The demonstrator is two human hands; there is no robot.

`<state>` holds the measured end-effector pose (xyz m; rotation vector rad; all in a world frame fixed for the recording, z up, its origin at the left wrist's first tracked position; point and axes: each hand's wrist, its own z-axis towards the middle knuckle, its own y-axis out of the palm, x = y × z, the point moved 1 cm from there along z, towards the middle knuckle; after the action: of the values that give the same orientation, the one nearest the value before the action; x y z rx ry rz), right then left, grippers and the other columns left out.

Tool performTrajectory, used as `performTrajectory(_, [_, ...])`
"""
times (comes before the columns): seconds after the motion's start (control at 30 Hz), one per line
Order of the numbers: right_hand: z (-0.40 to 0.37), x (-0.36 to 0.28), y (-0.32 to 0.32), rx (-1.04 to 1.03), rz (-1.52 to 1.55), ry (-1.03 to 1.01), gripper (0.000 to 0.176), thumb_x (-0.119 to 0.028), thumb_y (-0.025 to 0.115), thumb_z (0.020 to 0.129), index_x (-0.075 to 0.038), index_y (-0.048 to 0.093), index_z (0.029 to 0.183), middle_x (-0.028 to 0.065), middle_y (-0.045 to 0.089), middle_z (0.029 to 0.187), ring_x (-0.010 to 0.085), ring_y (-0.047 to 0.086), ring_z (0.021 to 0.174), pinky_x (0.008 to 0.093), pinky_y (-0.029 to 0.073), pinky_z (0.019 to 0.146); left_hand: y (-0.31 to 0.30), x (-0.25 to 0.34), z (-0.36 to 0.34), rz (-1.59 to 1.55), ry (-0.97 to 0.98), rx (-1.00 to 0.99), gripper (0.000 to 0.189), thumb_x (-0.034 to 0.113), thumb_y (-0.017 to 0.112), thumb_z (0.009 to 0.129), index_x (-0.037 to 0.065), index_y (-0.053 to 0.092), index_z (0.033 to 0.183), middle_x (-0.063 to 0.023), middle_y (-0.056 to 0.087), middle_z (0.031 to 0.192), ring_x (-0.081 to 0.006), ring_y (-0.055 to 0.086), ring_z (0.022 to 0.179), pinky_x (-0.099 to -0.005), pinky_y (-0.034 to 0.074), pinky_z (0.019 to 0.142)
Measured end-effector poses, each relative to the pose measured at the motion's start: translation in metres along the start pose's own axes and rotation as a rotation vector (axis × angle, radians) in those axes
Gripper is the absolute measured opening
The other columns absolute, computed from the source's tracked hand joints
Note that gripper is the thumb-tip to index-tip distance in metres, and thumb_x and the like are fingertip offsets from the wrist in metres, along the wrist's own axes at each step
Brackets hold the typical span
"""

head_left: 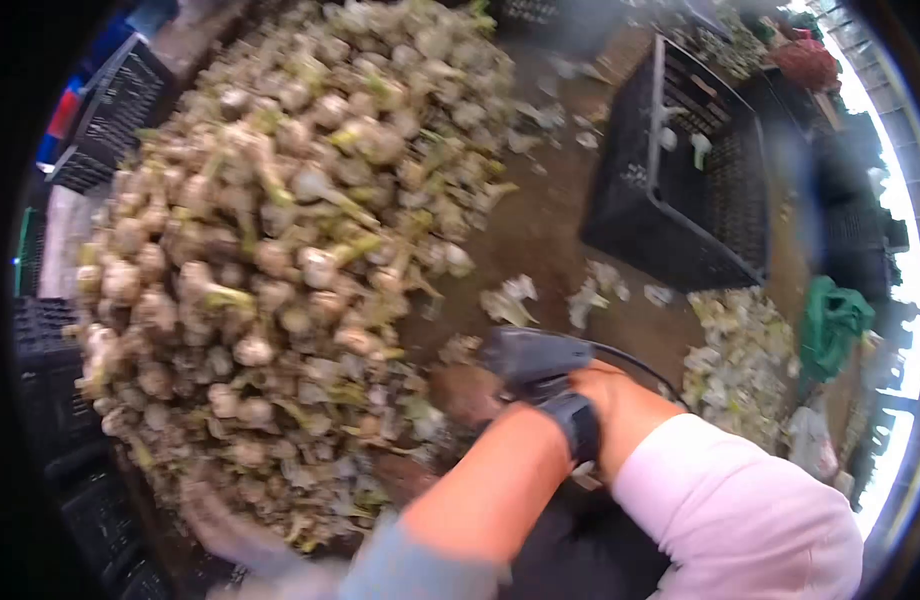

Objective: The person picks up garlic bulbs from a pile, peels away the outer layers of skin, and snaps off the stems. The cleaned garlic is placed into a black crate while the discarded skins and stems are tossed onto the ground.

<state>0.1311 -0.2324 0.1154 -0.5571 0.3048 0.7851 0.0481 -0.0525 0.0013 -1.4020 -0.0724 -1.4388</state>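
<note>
A large heap of garlic bulbs, many with stems and loose skins, fills the left and middle of the head view. My two forearms reach in from the bottom and right, and their wrists overlap beside the heap's lower right edge. Past the pink sleeve, my right hand is smeared by motion near the garlic. A grey wrist-worn device with a cable sits over the wrists. My left forearm ends at a black strap; my left hand is hidden or too blurred to make out.
A black plastic crate lies tilted at upper right, with a few pale pieces inside. Garlic skins and a green mesh bag are at right. More black crates line the left side. A blurred hand shows at lower left.
</note>
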Motion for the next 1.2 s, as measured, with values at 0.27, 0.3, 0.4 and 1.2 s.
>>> performTrajectory(0.27, [-0.234, 0.168, -0.025, 0.0, -1.25, 1.174, 0.032, -0.007, 0.056, 0.074, -0.005, 0.06, 0.106, 0.0139, 0.059, 0.101, 0.0301, 0.058, 0.093, 0.042, 0.047, 0.074, 0.038, -0.009, -0.035, -0.444, -0.387, -0.497, 0.035, 0.031, 0.055, 0.093, -0.001, 0.062, 0.104, -0.0114, 0.066, 0.095, -0.0195, 0.064, 0.073, -0.0275, 0.049, 0.055])
performTrajectory(0.3, [-0.232, 0.168, -0.027, -0.037, -1.248, 1.18, 0.029, -0.008, 0.055, 0.074, -0.006, 0.062, 0.103, 0.0136, 0.059, 0.095, 0.0312, 0.058, 0.087, 0.0427, 0.046, 0.069, 0.043, -0.017, -0.034, -0.449, -0.375, -0.464, 0.035, 0.031, 0.055, 0.093, -0.001, 0.062, 0.104, -0.0114, 0.066, 0.095, -0.0195, 0.064, 0.073, -0.0275, 0.049, 0.055])
performTrajectory(0.4, [-0.229, 0.171, -0.041, -0.06, -1.246, 1.148, 0.026, -0.009, 0.056, 0.073, -0.007, 0.063, 0.098, 0.0122, 0.058, 0.088, 0.0299, 0.058, 0.081, 0.0439, 0.043, 0.063, 0.059, -0.032, -0.042, -0.807, -0.729, -0.583, 0.039, 0.033, 0.057, 0.092, -0.002, 0.059, 0.109, -0.0135, 0.066, 0.095, -0.019, 0.065, 0.074, -0.0258, 0.048, 0.053])
performTrajectory(1.2, [-0.134, 0.107, 0.06, 0.622, 0.837, 1.509, 0.03, -0.032, 0.069, 0.084, -0.005, 0.063, 0.096, 0.0005, 0.062, 0.082, 0.0066, 0.055, 0.071, 0.0221, 0.043, 0.057, 0.068, -0.037, -0.042, -0.582, -0.122, -0.334, 0.055, 0.0, 0.069, 0.071, 0.003, 0.044, 0.12, -0.0061, 0.054, 0.102, -0.0146, 0.056, 0.092, -0.0275, 0.05, 0.078])
